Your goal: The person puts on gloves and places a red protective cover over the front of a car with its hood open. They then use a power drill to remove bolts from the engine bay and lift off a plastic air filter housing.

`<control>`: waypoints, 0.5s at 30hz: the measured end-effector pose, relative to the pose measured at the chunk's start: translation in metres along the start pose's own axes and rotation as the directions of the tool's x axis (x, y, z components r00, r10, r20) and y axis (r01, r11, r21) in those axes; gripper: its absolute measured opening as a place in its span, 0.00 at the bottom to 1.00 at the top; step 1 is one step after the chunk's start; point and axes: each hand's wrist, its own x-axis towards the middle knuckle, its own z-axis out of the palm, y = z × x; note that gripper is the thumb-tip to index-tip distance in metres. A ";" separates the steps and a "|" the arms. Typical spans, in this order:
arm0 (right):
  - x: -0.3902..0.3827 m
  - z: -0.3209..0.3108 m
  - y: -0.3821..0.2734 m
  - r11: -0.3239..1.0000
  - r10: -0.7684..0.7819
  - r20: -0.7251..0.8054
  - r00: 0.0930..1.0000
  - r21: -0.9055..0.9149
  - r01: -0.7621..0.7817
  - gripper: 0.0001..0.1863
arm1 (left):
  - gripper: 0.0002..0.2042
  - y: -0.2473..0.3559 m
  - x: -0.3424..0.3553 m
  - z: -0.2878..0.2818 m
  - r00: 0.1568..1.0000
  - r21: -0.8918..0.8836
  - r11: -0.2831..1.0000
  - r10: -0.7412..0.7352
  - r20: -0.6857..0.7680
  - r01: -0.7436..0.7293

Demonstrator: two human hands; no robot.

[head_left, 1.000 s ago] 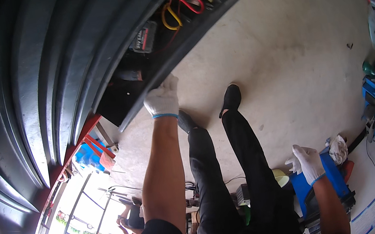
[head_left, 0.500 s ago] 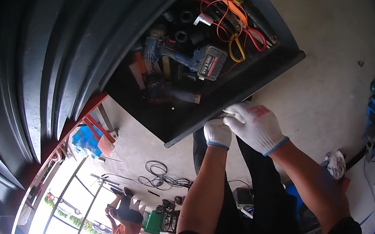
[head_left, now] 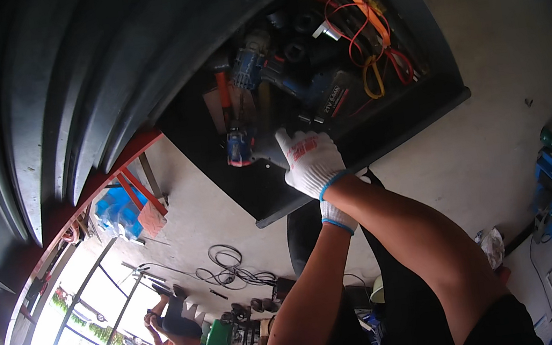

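A dark drawer (head_left: 263, 206) stands pulled out in front of me, filled with tools. My right hand (head_left: 310, 161), in a white glove with a blue cuff, reaches over its front edge. Its fingers close round the handle of a cordless power tool (head_left: 240, 148) with a blue and red head; the handle is mostly covered. Behind the right wrist, my gloved left hand (head_left: 340, 216) is at the drawer's front edge, its fingers hidden. Beyond the right hand lies another cordless tool (head_left: 248, 65) with a battery. An orange-handled tool (head_left: 225, 98) is to its left.
Red and yellow loop handles (head_left: 373, 78), a thin red cord and black sockets (head_left: 296, 51) crowd the drawer's right side. A ribbed dark panel (head_left: 68, 96) rises at left. Coiled cable (head_left: 227, 267) lies on the floor. Another person (head_left: 172, 335) is at lower left.
My right hand has left the drawer's front edge and moved left and inward onto the power tool's handle. The left hand has dropped slightly behind the right wrist.
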 end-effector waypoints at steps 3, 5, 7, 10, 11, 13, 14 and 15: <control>-0.063 -0.038 0.010 0.988 -0.107 0.023 0.994 0.118 0.104 0.37 | 0.25 0.008 -0.004 0.001 0.997 0.154 0.987 0.042 0.068 -0.052; -0.113 -0.042 0.026 0.913 -0.159 -0.134 0.978 0.357 0.197 0.36 | 0.25 0.022 -0.023 0.001 0.994 0.221 0.974 0.036 0.106 -0.059; -0.162 -0.049 0.040 0.814 -0.167 -0.226 0.960 0.518 0.263 0.37 | 0.25 0.041 -0.041 0.005 0.985 0.309 0.948 0.023 0.171 -0.076; -0.240 -0.074 0.055 0.769 -0.066 -0.123 0.990 0.626 0.129 0.34 | 0.26 0.059 -0.061 0.021 0.972 0.506 0.860 -0.062 0.228 -0.064; -0.261 -0.073 0.057 0.760 -0.043 -0.092 0.995 0.643 0.092 0.35 | 0.26 0.062 -0.066 0.030 0.981 0.617 0.784 -0.055 0.186 -0.073; -0.300 -0.074 0.066 0.687 -0.010 0.072 0.997 0.725 -0.046 0.38 | 0.26 0.040 -0.083 0.078 0.977 0.886 0.453 0.125 -0.175 0.100; -0.318 -0.073 0.066 0.551 0.032 0.196 0.980 0.815 -0.180 0.42 | 0.28 0.022 -0.095 0.101 0.988 0.940 0.323 0.074 -0.137 0.106; -0.335 -0.074 0.067 0.395 0.052 0.324 0.945 0.862 -0.317 0.45 | 0.30 -0.013 -0.121 0.128 0.990 0.912 0.393 -0.118 -0.074 0.115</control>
